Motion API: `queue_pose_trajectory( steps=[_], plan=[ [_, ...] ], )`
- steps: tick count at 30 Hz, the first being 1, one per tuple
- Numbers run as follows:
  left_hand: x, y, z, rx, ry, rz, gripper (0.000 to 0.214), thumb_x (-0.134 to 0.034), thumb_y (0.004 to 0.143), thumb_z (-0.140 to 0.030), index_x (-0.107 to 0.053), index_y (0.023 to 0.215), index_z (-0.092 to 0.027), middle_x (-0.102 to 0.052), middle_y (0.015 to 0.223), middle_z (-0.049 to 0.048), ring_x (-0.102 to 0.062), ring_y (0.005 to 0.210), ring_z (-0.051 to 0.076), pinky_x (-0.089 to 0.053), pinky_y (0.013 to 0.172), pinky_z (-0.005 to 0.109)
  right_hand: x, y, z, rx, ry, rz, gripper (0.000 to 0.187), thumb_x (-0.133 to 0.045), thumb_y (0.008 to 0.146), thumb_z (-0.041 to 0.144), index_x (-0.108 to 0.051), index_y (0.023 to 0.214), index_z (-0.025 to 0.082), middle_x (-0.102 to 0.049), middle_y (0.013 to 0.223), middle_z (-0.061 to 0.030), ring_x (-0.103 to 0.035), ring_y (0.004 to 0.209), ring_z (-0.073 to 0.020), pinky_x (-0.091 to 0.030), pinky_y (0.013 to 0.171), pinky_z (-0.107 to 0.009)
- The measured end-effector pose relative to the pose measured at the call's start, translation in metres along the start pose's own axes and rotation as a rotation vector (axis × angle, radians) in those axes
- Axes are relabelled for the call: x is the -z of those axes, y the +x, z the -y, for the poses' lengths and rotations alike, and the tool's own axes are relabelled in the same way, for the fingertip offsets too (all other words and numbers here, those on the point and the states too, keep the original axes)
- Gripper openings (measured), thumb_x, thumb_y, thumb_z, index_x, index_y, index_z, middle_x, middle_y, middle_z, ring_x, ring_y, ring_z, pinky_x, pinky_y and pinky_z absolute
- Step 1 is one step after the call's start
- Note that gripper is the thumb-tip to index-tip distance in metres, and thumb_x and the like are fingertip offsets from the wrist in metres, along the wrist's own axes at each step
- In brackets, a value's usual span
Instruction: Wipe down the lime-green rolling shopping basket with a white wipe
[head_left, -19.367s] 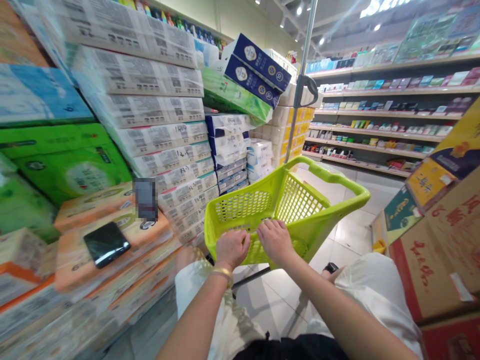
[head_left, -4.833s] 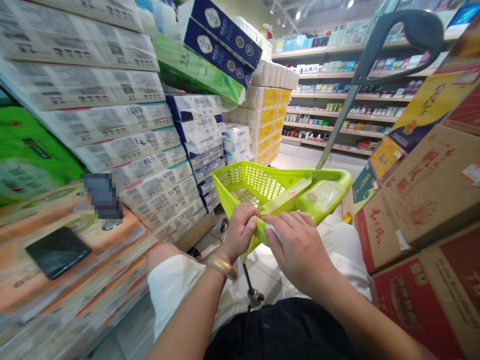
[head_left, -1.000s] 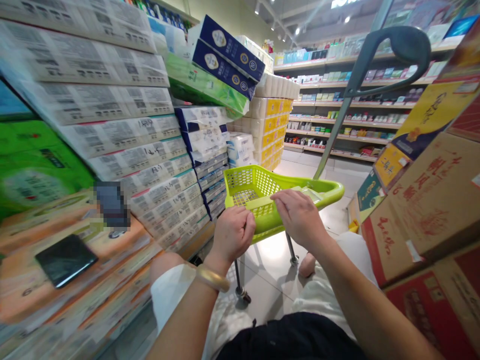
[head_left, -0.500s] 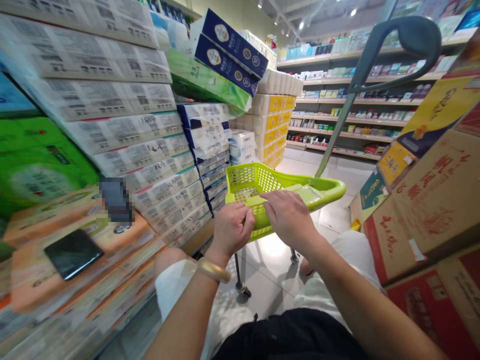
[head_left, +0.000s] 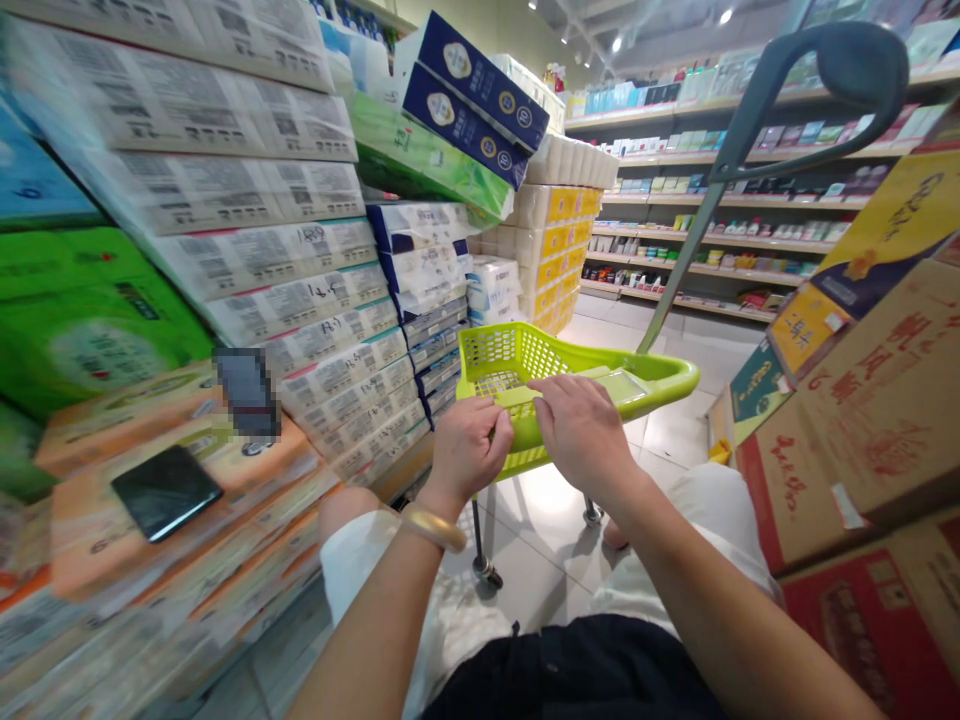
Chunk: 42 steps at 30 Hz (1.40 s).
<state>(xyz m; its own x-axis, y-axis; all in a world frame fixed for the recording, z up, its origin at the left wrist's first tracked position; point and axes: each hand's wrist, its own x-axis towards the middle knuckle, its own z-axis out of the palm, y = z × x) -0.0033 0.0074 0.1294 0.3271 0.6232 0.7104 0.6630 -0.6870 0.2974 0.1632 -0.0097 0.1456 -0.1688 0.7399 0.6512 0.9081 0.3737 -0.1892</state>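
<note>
The person's left hand (head_left: 469, 460), a gold bangle (head_left: 429, 531) at its wrist, and right hand (head_left: 580, 430) are both at the near rim of a lime-green plastic shopping basket (head_left: 660, 375), side by side and just apart. The left hand's fingers (head_left: 495, 425) curl inward against the rim, though whether they pinch anything cannot be told. The right hand arches over the rim with its fingers loosely bent and is the nearer of the two to a flat, pale packet (head_left: 626, 385), which lies just beyond its fingertips, up and to the right; whether it grips anything is hidden. The basket's long axis runs crosswise, from the mesh end beyond the left hand out to the rounded end at the right. It stands on a wheeled frame, with a caster (head_left: 487, 575) on the tiled floor (head_left: 540, 570) below and a grey pole ending in a looped handle (head_left: 832, 70) rising at the far right. A black phone (head_left: 166, 492) lies on wrapped packs to the left, beside stacked toilet-paper bales (head_left: 300, 300). Cardboard cartons (head_left: 832, 470) stand at the right, and product shelves (head_left: 720, 200) line the far wall.
</note>
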Motion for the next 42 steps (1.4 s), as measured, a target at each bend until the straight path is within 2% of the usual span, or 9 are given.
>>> queue_pose_trajectory(
  steps=[3, 11, 15, 20, 23, 29, 33, 38, 42],
  plan=[
    [0.002, 0.000, 0.002, 0.000, -0.004, 0.016, 0.041, -0.036, 0.093, -0.024, -0.039, 0.053, -0.022, -0.044, 0.055, -0.0004, -0.042, 0.056, 0.013, -0.032, 0.058, 0.029, 0.001, 0.000, 0.001, 0.016, 0.039, 0.018, 0.029, -0.043, 0.099, 0.026, -0.069, 0.112, 0.020, -0.073, 0.107, -0.0086, -0.064, 0.100, -0.0240, -0.044, 0.094, -0.039],
    [0.001, 0.000, 0.004, -0.009, -0.011, 0.018, 0.042, -0.036, 0.094, -0.026, -0.036, 0.052, -0.022, -0.044, 0.054, -0.0002, -0.043, 0.057, 0.014, -0.032, 0.059, 0.030, 0.009, -0.001, -0.060, -0.138, 0.032, -0.082, 0.033, -0.041, 0.098, 0.029, -0.071, 0.105, 0.017, -0.073, 0.105, -0.0117, -0.065, 0.099, -0.0272, -0.047, 0.091, -0.041],
    [0.000, 0.001, 0.004, -0.008, -0.026, 0.011, 0.042, -0.036, 0.094, -0.025, -0.036, 0.052, -0.022, -0.043, 0.054, -0.0007, -0.042, 0.056, 0.014, -0.032, 0.058, 0.030, 0.005, 0.000, -0.041, -0.142, -0.001, -0.082, 0.031, -0.043, 0.097, 0.026, -0.071, 0.103, 0.017, -0.073, 0.102, -0.0117, -0.065, 0.098, -0.0265, -0.046, 0.094, -0.041],
    [0.002, 0.001, 0.005, -0.016, -0.037, 0.014, 0.040, -0.037, 0.093, -0.025, -0.039, 0.053, -0.022, -0.043, 0.055, -0.0010, -0.042, 0.055, 0.013, -0.031, 0.057, 0.029, 0.002, 0.003, -0.001, -0.019, 0.034, 0.030, 0.028, -0.045, 0.098, 0.025, -0.070, 0.106, 0.019, -0.073, 0.105, -0.0095, -0.063, 0.099, -0.0251, -0.044, 0.096, -0.039],
    [0.004, 0.000, 0.006, -0.026, -0.041, 0.013, 0.040, -0.038, 0.093, -0.025, -0.040, 0.053, -0.022, -0.044, 0.055, -0.0010, -0.042, 0.056, 0.013, -0.032, 0.058, 0.029, 0.004, 0.003, -0.010, -0.034, 0.084, 0.028, 0.028, -0.044, 0.099, 0.029, -0.070, 0.107, 0.021, -0.074, 0.107, -0.0075, -0.065, 0.098, -0.0238, -0.046, 0.094, -0.038],
    [0.002, 0.001, 0.005, -0.033, -0.054, -0.006, 0.041, -0.039, 0.093, -0.024, -0.036, 0.052, -0.021, -0.039, 0.054, -0.0019, -0.040, 0.054, 0.012, -0.028, 0.056, 0.028, 0.009, 0.000, -0.060, -0.178, 0.051, -0.098, 0.032, -0.043, 0.096, 0.028, -0.072, 0.104, 0.017, -0.074, 0.104, -0.0114, -0.065, 0.099, -0.0272, -0.048, 0.091, -0.042],
    [-0.001, 0.001, 0.004, -0.029, -0.050, -0.014, 0.040, -0.039, 0.092, -0.023, -0.036, 0.052, -0.021, -0.039, 0.053, -0.0018, -0.039, 0.053, 0.012, -0.028, 0.055, 0.028, 0.004, -0.002, -0.041, -0.173, 0.037, -0.129, 0.030, -0.045, 0.095, 0.026, -0.072, 0.104, 0.017, -0.073, 0.104, -0.0113, -0.064, 0.099, -0.0273, -0.046, 0.094, -0.042],
    [0.001, 0.001, 0.007, -0.031, -0.046, -0.008, 0.040, -0.040, 0.092, -0.023, -0.037, 0.052, -0.021, -0.040, 0.054, -0.0018, -0.039, 0.054, 0.012, -0.028, 0.056, 0.028, -0.001, -0.002, -0.001, -0.009, 0.118, -0.047, 0.026, -0.047, 0.096, 0.026, -0.071, 0.106, 0.020, -0.073, 0.108, -0.0081, -0.064, 0.102, -0.0239, -0.046, 0.096, -0.038],
    [0.004, 0.000, 0.007, -0.034, -0.048, 0.005, 0.040, -0.039, 0.093, -0.023, -0.037, 0.053, -0.021, -0.040, 0.054, -0.0018, -0.040, 0.054, 0.013, -0.029, 0.056, 0.028, 0.003, 0.001, -0.023, -0.058, 0.154, -0.050, 0.026, -0.048, 0.096, 0.030, -0.072, 0.103, 0.022, -0.075, 0.106, -0.0061, -0.066, 0.098, -0.0231, -0.048, 0.092, -0.037]
  ],
)
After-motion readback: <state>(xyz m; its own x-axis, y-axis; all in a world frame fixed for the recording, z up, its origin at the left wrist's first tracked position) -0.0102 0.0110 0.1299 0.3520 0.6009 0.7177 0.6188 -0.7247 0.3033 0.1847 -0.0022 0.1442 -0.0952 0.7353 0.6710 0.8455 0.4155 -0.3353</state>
